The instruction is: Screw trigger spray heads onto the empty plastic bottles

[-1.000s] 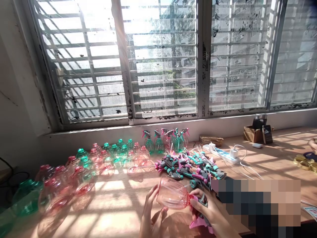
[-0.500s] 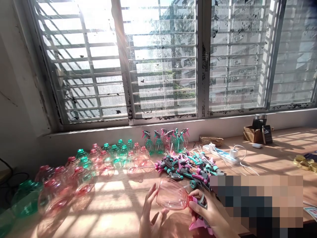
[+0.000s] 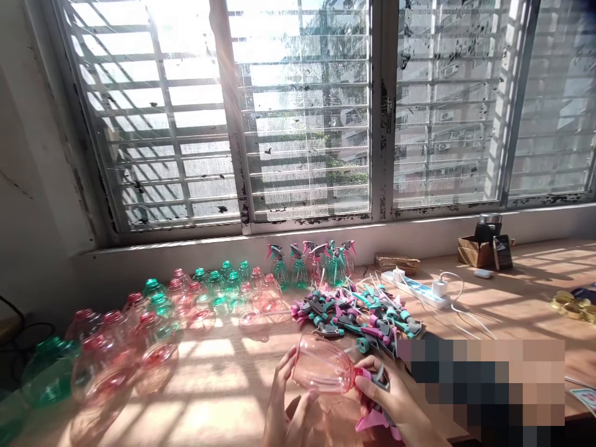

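Crosswise, the translucent pink plastic bottle (image 3: pixel 323 365) aims its neck (image 3: pixel 356 378) toward three o'clock; right hand (image 3: pixel 393 394) there clasps the pink-and-grey plastic spray head (image 3: pixel 376 421), left hand (image 3: pixel 278 402) cups the base (image 3: pixel 297 360), grip unclear.

Left hand (image 3: pixel 279 406) and right hand (image 3: pixel 390 397), both bare, both slim in build.
The 2 hands match in shape: long, slender fingers with gently rounded tips and narrow thumbs. The left is bare down to the bottom edge, which cuts it off. The right has a smooth-looking back and tapers into a slim wrist; its forearm (image 3: pixel 416 417), uncovered as far as it shows, broadens toward the same edge. Nails and fine skin lines are too small to tell.
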Available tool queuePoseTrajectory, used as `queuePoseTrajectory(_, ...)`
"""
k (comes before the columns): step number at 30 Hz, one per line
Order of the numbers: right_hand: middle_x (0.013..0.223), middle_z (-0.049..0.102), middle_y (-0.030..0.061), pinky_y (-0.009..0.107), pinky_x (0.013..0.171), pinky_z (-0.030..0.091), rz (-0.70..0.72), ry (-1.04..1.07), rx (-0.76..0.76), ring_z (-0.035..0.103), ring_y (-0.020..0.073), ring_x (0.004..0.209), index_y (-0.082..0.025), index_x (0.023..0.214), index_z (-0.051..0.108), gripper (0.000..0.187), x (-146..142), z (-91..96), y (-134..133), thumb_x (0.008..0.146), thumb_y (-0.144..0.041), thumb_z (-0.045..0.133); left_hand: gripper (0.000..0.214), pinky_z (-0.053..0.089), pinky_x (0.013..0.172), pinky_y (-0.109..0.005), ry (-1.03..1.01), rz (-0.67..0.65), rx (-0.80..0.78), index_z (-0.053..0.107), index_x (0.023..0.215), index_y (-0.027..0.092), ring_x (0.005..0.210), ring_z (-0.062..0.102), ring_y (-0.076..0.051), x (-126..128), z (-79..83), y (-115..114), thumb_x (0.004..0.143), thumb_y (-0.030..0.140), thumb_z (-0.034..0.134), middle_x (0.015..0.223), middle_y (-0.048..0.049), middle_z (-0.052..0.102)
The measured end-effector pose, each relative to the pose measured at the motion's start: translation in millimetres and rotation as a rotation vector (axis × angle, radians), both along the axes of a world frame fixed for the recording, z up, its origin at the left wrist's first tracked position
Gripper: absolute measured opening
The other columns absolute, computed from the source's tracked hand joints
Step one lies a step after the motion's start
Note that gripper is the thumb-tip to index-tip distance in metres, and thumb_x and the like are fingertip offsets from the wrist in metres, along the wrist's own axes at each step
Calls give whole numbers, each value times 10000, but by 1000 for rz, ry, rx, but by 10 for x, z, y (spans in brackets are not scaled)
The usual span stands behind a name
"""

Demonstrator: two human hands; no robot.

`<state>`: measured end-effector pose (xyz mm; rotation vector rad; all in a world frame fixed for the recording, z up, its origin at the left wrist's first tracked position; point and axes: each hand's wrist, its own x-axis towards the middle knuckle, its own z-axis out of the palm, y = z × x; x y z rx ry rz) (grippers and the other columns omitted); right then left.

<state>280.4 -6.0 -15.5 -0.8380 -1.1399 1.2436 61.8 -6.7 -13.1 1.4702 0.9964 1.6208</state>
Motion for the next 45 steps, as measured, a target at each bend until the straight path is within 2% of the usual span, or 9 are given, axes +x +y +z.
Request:
queuePoseTrajectory(4, 610, 691, -5, 260, 492, 508, -4, 32, -18, 641, 162, 475, -203, 870, 595, 522, 26, 35, 12, 720, -645, 829, 511, 633, 875, -357, -7, -32, -11, 623, 1318, 303, 1391, 473, -377, 25, -6, -3, 858, 516, 691, 1549, -114, 447)
queuePoseTrajectory(10, 641, 645, -34, 252, 547, 495, 0, -85, 78, 621, 148, 536, -199, 929, 615, 474, 3, -40, -38, 738, -563, 852, 762, 570, 1001, -412, -158, -121, -184, 489, 1396, 274, 1215, 648, -339, 46, -45, 20, 744, 499, 813, 1362, -136, 622)
queuePoseTrajectory(15, 637, 636, -36, 245, 550, 481, 1, -108, 90, 610, 141, 541, -190, 924, 617, 463, 8, -31, -42, 755, -559, 840, 669, 519, 1073, -385, -103, -47, -156, 540, 1347, 250, 1338, 553, -339, 30, -36, 42, 805, 601, 717, 1479, -130, 542)
queuePoseTrajectory(20, 623, 675, -14, 269, 516, 512, 15, -10, 10, 636, 162, 496, -207, 887, 588, 492, 37, 8, 12, 739, -607, 833, 591, 561, 1002, -323, -16, -32, -52, 565, 1372, 301, 1415, 466, -333, 35, -25, 11, 852, 553, 686, 1603, -79, 398)
queuePoseTrajectory(27, 641, 648, -26, 273, 565, 479, -30, -101, 79, 616, 168, 546, -206, 911, 611, 476, -19, 6, -60, 717, -568, 852, 840, 568, 1017, -402, -200, -154, -185, 464, 1465, 309, 1300, 597, -359, 49, 20, -20, 742, 561, 811, 1440, -135, 575)
queuePoseTrajectory(32, 635, 644, -32, 260, 562, 473, -22, -105, 87, 611, 158, 547, -202, 918, 611, 461, -14, -3, -54, 743, -563, 837, 687, 541, 1059, -400, -130, -56, -146, 584, 1371, 290, 1340, 561, -339, 26, 29, -1, 780, 594, 756, 1417, -106, 609)
queuePoseTrajectory(36, 632, 676, -19, 272, 528, 510, 15, 2, 1, 637, 164, 513, -209, 936, 575, 511, 21, -21, -1, 734, -599, 836, 638, 542, 1056, -391, -53, -25, -69, 587, 1377, 284, 1387, 505, -348, 35, -53, 24, 815, 548, 733, 1543, -107, 501)
queuePoseTrajectory(40, 611, 663, -27, 272, 525, 507, 14, -1, 16, 631, 161, 506, -207, 926, 579, 500, 18, -26, 0, 731, -581, 847, 752, 596, 962, -362, -59, -76, -114, 506, 1444, 293, 1253, 633, -339, 34, -126, 51, 776, 526, 764, 1553, -128, 486)
queuePoseTrajectory(45, 667, 653, -23, 267, 550, 490, -11, -82, 122, 610, 152, 543, -190, 895, 617, 482, -31, -4, -56, 706, -560, 863, 758, 642, 796, -327, -79, -136, -196, 458, 1441, 304, 960, 762, -277, -9, -113, 52, 787, 544, 756, 1271, -106, 708)
